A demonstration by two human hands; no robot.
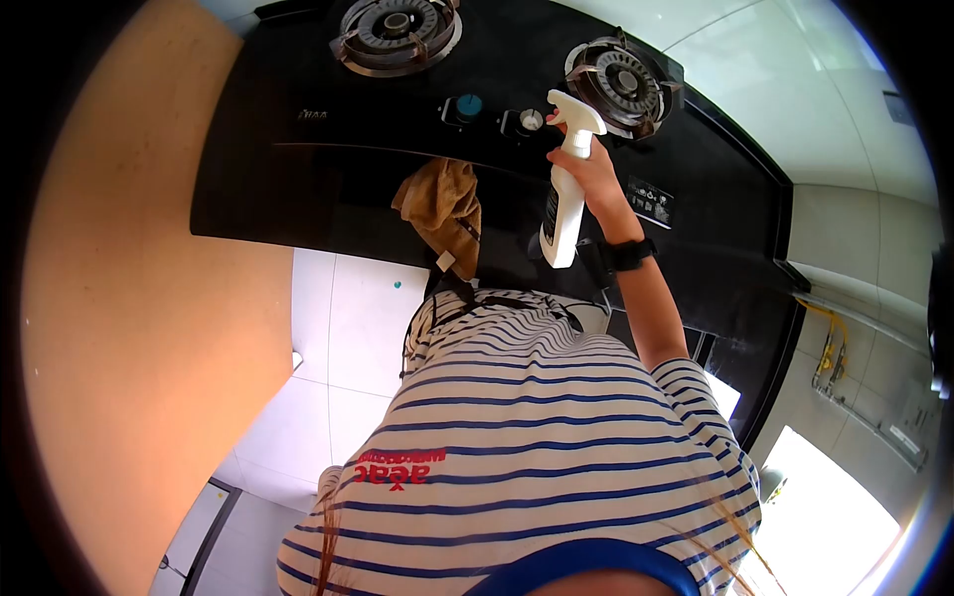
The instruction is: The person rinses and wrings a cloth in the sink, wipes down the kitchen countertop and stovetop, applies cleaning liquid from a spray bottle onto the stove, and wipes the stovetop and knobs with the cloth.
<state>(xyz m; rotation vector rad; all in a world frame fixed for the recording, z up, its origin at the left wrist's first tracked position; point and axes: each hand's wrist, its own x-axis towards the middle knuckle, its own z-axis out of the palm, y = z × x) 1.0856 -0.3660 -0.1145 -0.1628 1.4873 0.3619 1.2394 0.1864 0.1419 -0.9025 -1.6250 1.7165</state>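
My right hand [586, 171] is wrapped around the neck of a white spray bottle [564, 209], with its trigger head at the top. The bottle is held over the black stove [328, 189], near the front of the right burner [624, 81]. A brown cloth [442, 204] is bunched at the stove's front side, left of the bottle and close to my body. My left hand does not show in the view.
Another burner [397, 25] sits at the far left of the stove. Two knobs, one blue [468, 106] and one silver [531, 120], are on its front. An orange-brown panel [129, 228] stands at left. A yellow gas hose [833, 338] runs along the right wall.
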